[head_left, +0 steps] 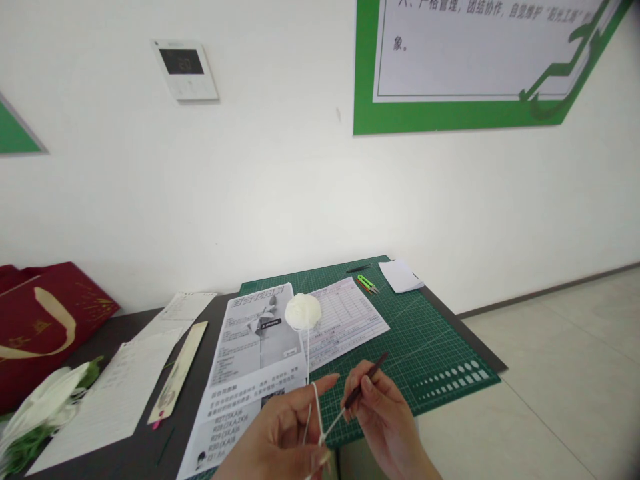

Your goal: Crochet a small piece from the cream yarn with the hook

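Hook slants down-left to the yarn at the left fingertips

At the lower centre of the frame, the dark-handled hook [367, 379] runs from upper right to lower left, its tip meeting white yarn [308, 353] beside the left hand [280, 433]. That hand pinches the yarn between thumb and fingers, index finger extended with a strand over it. The right hand [387, 413], nearer the handle end, closes around the hook in a pen-like grip. The strand rises to a yarn ball [303, 311] resting across two papers above the hands.

The printed sheet [255, 373], left of the ball, has lines beginning "R27", "R28", "R29" and "R30"; its smaller print is too blurred. The poster [400, 117], upper right, includes "团结协作"; the wall panel [180, 63], upper left, seems to show "20".
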### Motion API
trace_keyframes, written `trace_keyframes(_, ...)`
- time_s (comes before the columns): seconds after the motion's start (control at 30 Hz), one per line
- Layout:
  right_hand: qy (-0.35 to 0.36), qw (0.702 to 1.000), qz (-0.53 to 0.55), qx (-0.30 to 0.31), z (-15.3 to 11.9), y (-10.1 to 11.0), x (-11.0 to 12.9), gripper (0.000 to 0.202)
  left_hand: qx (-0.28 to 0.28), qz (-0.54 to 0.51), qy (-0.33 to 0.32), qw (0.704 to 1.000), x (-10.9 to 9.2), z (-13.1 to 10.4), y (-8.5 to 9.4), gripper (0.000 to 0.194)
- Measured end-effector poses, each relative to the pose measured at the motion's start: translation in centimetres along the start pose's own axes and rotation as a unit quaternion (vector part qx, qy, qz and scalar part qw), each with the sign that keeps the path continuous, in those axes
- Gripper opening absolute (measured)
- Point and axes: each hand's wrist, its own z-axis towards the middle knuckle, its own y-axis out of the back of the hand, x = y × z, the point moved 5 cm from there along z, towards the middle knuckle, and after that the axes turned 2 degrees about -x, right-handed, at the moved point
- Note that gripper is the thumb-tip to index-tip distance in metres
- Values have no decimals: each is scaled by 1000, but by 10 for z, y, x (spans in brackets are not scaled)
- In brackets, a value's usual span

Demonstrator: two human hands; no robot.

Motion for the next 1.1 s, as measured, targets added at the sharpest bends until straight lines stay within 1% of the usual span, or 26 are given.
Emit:
trace_keyframes(0.2,23,999,-24,-4,-1,2,3,12,-8,-15,-16,1000,-4,0,-2,57)
trace_keyframes(0.47,28,999,-28,-22,-4,3,2,11,6,-31,9,999,-2,1,-2,58)
trace_keyframes(0.7,40,998,-52,-21,-7,2,5,13,6,-40,7,999,-4,2,-2,54)
trace_keyframes(0.87,56,995,-79,-26,-9,3,7,13,6,-20,5,1000,0,3,2,55)
trace_keyframes(0.97,76,992,-98,-19,-10,1,10,14,14,-13,7,1000,-1,3,1,56)
trace_keyframes(1.1,96,987,-130,0,-11,0,13,15,29,-13,-8,999,-4,3,-1,54)
